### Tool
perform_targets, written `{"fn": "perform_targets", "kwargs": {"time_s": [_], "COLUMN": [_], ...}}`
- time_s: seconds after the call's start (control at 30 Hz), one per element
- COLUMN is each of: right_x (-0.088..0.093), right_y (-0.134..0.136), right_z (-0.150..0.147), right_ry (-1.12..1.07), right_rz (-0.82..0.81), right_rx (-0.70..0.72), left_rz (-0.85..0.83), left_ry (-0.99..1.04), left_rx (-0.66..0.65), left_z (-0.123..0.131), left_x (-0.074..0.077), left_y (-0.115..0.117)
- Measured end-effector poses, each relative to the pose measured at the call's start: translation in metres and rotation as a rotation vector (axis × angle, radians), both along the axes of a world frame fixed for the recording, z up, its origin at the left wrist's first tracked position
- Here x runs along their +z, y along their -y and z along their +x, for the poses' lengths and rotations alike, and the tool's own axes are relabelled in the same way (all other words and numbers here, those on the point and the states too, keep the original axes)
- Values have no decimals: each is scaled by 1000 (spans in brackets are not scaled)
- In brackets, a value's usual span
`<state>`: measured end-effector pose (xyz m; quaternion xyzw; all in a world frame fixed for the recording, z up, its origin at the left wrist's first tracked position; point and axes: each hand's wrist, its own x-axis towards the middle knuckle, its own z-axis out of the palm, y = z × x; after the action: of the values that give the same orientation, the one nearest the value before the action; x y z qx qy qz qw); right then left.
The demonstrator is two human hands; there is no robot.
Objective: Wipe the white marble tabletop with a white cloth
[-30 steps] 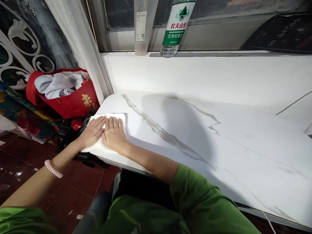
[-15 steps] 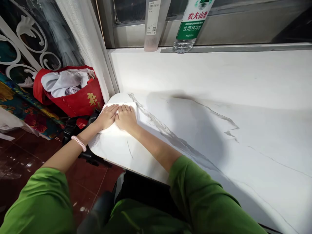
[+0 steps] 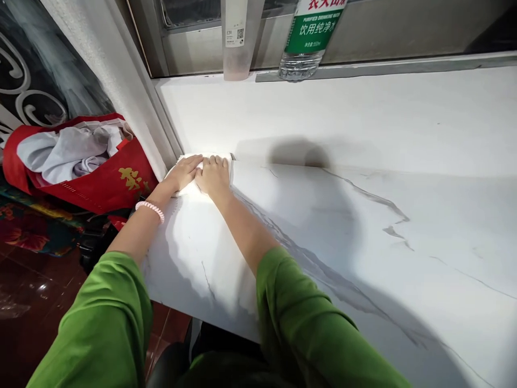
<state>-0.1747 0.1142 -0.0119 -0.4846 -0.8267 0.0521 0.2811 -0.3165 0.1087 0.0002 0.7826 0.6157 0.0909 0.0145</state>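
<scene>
Both my hands lie flat, side by side, on a folded white cloth [image 3: 189, 193] at the far left corner of a white marble-patterned table [image 3: 363, 231]. My left hand [image 3: 184, 171] presses the cloth's left part with its fingers stretched out. My right hand [image 3: 214, 173] rests beside it, fingers straight and together, touching the left hand. Most of the cloth is hidden under the hands. A pink coiled band [image 3: 149, 209] is on my left wrist, and both arms wear green sleeves.
A water bottle with a green label [image 3: 309, 40] and a clear tall container [image 3: 236, 40] stand on the window ledge behind the table. A red bag stuffed with pale fabric [image 3: 81, 161] sits on the dark red floor at left, beside a white curtain [image 3: 121, 91].
Both hands have slid the cloth away from me, from the table's near left edge up to its far left corner. The view has shifted with them.
</scene>
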Motion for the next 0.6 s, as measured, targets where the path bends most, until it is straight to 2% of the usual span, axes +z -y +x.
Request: {"fn": "perform_targets", "kwargs": {"time_s": [0.1,0.2,0.3,0.5,0.6], "right_x": [5,9,10,-2,-7], "right_y": [13,39,78,175,207], "right_z": [11,29,57,131,161], "right_ry": [59,93,131,152,122], "right_rz": [-31,-33,-33,49,109], "right_rx": [41,101,153,270,318], "left_rz": [8,-14,-36,15,53], "left_ry": [-10,-25,-36,-58,-70], "left_rx": [18,42,59,27,-3], "left_z": [8,25,51,119,145], "left_x": [2,4,6,2,2], "left_y": [18,50,96,211,247]}}
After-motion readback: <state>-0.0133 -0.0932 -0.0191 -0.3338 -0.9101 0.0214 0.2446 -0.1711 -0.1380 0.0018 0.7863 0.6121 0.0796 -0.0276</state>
